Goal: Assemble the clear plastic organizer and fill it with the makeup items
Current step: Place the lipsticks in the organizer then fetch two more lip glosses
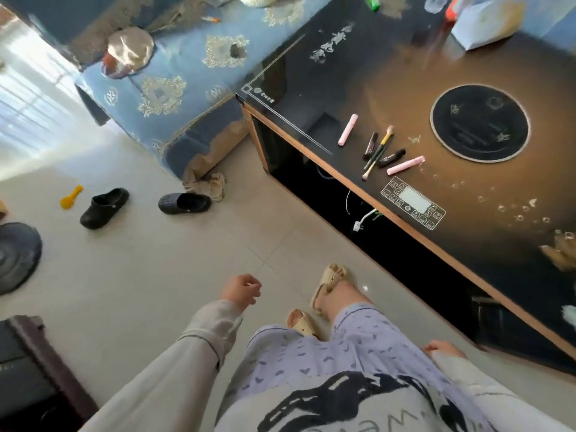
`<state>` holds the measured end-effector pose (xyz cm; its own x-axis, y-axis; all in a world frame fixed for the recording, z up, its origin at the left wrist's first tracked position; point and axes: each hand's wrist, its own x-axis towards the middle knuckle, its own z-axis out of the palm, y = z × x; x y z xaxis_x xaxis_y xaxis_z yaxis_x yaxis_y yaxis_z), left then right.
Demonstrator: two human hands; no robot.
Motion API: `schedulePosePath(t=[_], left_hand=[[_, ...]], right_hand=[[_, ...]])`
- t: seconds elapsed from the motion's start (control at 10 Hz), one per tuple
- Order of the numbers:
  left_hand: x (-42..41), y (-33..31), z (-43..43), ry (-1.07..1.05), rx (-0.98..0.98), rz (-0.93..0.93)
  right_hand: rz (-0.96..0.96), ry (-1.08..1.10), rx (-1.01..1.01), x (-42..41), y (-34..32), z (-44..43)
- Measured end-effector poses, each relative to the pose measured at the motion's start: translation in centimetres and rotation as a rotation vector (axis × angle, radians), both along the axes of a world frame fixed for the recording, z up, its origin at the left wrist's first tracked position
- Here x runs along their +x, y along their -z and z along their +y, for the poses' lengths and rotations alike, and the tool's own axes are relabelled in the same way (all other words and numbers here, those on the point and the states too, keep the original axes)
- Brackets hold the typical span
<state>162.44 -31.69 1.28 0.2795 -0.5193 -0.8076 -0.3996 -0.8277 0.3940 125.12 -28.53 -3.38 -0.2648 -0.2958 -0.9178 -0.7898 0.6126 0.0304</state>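
Hands idle: left hand [241, 289] hangs loosely curled over the floor, gripping nothing. Right hand [442, 348] sits by our thigh, mostly under the sleeve, so we cannot tell its state. Makeup items [392, 158] lie in a loose cluster on the tabletop [486, 219], near its front edge. Clear plastic organizer is nowhere in view.

Risks as we see them:
- Tubes are round and the tabletop looks glossy, so a careless sweep likely rolls them onto the floor. The brush [378, 151] has its tip closest to the edge.
- Black clogs [104, 207] on the floor are a trip hazard if we go hunting for the organizer.
- Loose plug [357, 226] dangles under the edge, easy to snag with a knee.
- No organizer means no assembly, and that blocks us first.
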Motion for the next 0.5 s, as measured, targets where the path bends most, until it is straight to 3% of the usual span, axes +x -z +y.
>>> schedulePosePath(t=[0.1,0.3,0.5], left_hand=[[-0.4,1.3,-1.6,0.106,0.066,0.009],[0.7,3.2,-5.3,0.246,0.224,-0.056],[1.2,3.3,-11.2,0.355,0.211,-0.172]], right_hand=[[-0.013,0.046,-0.001,1.7,-1.7,-2.0],[-0.086,0.428,-0.205,2.8,-1.1,-9.7],[-0.141,0.496,-0.303,2.9,-1.6,-18.1]])
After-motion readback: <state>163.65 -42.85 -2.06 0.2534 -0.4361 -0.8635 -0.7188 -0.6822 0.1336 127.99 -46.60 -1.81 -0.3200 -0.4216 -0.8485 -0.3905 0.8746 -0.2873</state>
